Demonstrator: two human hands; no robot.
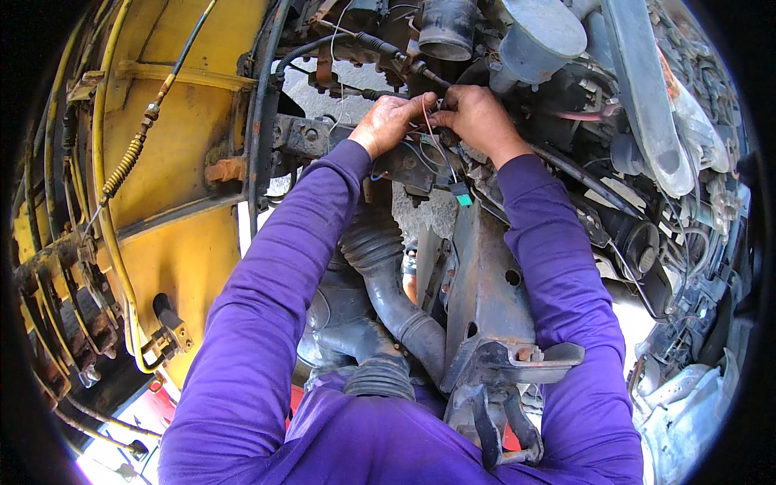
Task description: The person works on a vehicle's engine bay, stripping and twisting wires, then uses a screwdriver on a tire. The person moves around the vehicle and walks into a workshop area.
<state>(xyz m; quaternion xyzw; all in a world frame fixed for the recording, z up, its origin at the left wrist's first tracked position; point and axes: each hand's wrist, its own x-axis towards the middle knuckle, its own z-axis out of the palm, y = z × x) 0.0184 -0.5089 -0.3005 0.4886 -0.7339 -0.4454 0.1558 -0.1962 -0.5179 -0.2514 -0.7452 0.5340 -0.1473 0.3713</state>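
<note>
Both arms, in purple sleeves, reach forward over a dirty engine bay. My left hand (394, 123) is closed, thumb and finger pinched on a thin wire. Close against it, my right hand (478, 120) is also closed, its thumb and forefinger pinching at the same thin wires. A reddish wire (428, 128) hangs from between the fingertips. Below the hands, a small green connector (461, 194) dangles at the end of loose wires. The exact spot where the fingertips meet the wires is partly hidden.
A yellow metal panel (182, 153) with cables and a coil spring (125, 166) stands at left. Black corrugated hoses (372, 242) and a metal frame beam (489, 279) lie beneath my arms. A grey bar (643, 97) slants down at right, near tangled hoses and cables.
</note>
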